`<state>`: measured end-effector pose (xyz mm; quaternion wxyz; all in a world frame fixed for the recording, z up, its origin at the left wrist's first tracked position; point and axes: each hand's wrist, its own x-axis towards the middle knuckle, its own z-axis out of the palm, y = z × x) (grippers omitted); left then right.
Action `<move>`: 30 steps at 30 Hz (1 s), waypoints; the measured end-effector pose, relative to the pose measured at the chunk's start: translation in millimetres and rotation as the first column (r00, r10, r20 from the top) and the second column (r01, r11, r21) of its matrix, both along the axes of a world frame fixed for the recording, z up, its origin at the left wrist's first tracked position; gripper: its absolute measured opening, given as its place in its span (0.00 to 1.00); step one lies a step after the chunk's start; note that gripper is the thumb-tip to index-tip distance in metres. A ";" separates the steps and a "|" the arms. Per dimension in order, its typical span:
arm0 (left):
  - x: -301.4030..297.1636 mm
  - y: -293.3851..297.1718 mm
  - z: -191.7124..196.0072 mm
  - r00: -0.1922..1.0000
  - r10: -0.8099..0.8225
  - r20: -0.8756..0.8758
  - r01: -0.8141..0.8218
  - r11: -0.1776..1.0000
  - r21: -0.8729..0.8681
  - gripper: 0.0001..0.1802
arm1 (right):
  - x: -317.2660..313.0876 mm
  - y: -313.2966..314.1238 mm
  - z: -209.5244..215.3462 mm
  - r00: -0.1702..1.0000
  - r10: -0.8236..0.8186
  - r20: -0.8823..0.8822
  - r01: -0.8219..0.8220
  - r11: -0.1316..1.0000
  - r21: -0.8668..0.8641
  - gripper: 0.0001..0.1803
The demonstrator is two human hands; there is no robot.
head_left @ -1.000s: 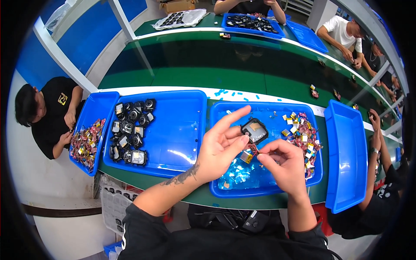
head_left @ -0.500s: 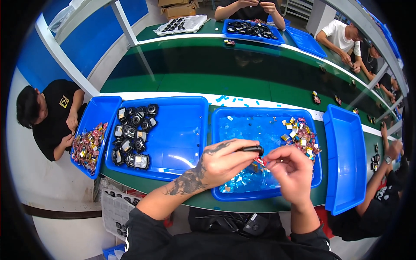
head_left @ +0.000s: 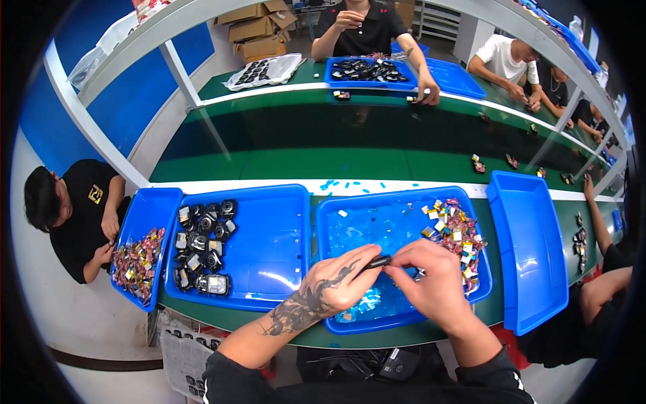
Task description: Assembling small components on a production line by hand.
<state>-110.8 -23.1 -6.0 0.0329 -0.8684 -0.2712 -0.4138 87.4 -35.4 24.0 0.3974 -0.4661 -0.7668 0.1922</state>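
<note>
- Hands meet over the middle tray (head_left: pixel 323 222), a blue bin littered with pale blue scraps.
- Left hand (head_left: pixel 336 286), tattooed across the back, has its fingers curled narrow, pinching one end of a small black part (head_left: pixel 378 261).
- Right hand (head_left: pixel 431 283) closes its fingertips on the other end of the part; the fingers are bent tight, not spread.
- Part sits between both hands, just above the tray's near half, not resting on the tray floor as far as can be told.
- Pile of small coloured pieces (head_left: pixel 454 229) lies in the tray's far right corner, near the right hand.
- Left tray (head_left: pixel 269 229) holds black parts (head_left: pixel 202 246) grouped at its left end.
- Empty-looking blue bin (head_left: pixel 531 249) stands to the right, tilted along the bench.
- Other people work at the sides and across the green belt (head_left: pixel 350 161).
</note>
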 end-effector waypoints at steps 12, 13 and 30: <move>1.1 5.3 -6.4 0.995 0.054 -0.084 -0.051 0.998 0.034 0.11 | -3.1 13.6 -12.3 0.997 -0.014 -0.082 -0.004 0.976 -0.218 0.05; 2.4 5.6 -6.7 0.995 0.049 -0.085 -0.047 0.999 0.023 0.12 | -1.1 14.6 -12.8 0.998 0.001 -0.071 -0.019 0.967 -0.255 0.05; 13.9 -0.4 -7.9 0.774 0.340 0.533 0.527 0.121 -0.841 0.08 | 0.9 -9.2 -10.3 0.921 -0.047 -0.387 -0.053 0.969 -0.243 0.14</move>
